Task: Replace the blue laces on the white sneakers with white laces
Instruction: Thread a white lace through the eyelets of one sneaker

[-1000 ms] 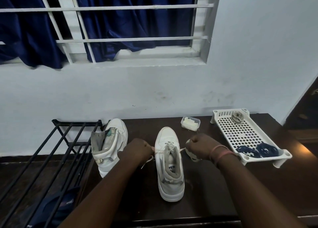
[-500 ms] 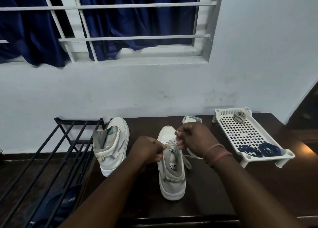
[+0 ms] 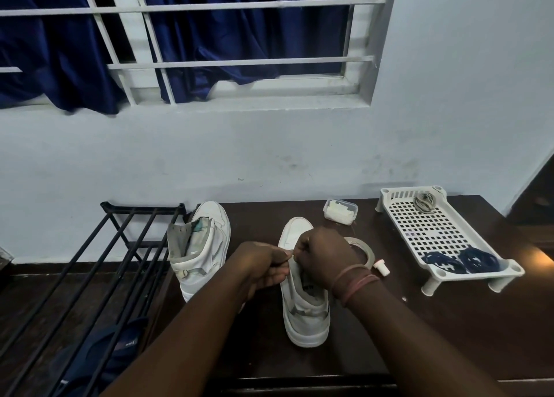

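A white sneaker [image 3: 305,315] stands on the dark table [image 3: 434,330], toe pointing to the wall. My left hand [image 3: 260,264] and my right hand [image 3: 323,255] meet over its tongue, fingers curled, each pinching the white lace; the lace itself is mostly hidden under them. A second white sneaker [image 3: 204,246] without laces stands to the left, tongue pulled up. Two coiled blue laces [image 3: 461,261] lie at the near end of a white perforated tray [image 3: 431,231].
A grey coiled lace [image 3: 425,203] lies at the tray's far end. A small clear box [image 3: 340,211], a tape roll [image 3: 361,248] and a small white cap [image 3: 381,267] sit right of the sneaker. A black metal rack [image 3: 99,264] stands on the left with dark blue footwear [image 3: 99,351] underneath.
My hands were spread apart pulling the lace ends outward; they have since come together over the sneaker's tongue and now nearly touch.
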